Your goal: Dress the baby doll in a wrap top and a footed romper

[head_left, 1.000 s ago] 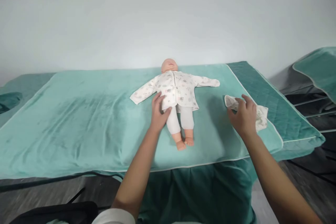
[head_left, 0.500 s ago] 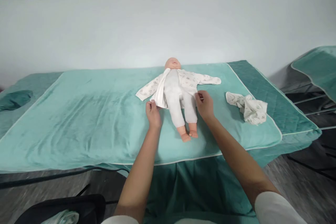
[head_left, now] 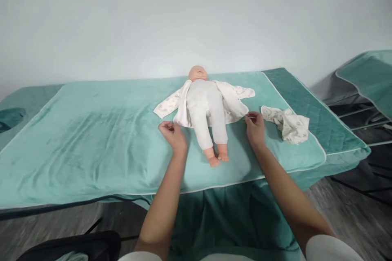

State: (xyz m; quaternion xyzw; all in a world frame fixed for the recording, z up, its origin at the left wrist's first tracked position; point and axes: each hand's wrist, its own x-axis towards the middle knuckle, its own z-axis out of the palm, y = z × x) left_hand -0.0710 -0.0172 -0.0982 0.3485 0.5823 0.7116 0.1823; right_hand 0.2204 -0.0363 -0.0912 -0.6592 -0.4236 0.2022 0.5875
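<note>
A baby doll (head_left: 200, 104) lies on its back on the bed, its white cloth body and legs uncovered. Its arms are inside the sleeves of a white patterned baby shirt (head_left: 234, 100), whose front is spread apart. At the right hem corner, my right hand (head_left: 255, 128) pinches the shirt, folding that panel outward so its plain inside shows. My left hand (head_left: 174, 135) is beside the left hem corner, fingers loosely curled and thumb apart from them, close to the cloth. A crumpled patterned baby garment (head_left: 294, 126) rests right of my right hand.
A light green sheet (head_left: 107, 130) covers the bed, with a darker quilted cover (head_left: 330, 122) showing at the right. Behind stands a white wall (head_left: 183, 28). A black chair or bag (head_left: 73, 246) is at lower left, and a metal-framed rack (head_left: 364, 118) at right.
My right hand has moved outward to the right, drawing the shirt's right panel open. My left hand has shifted slightly left and down and its fingers have loosened.
</note>
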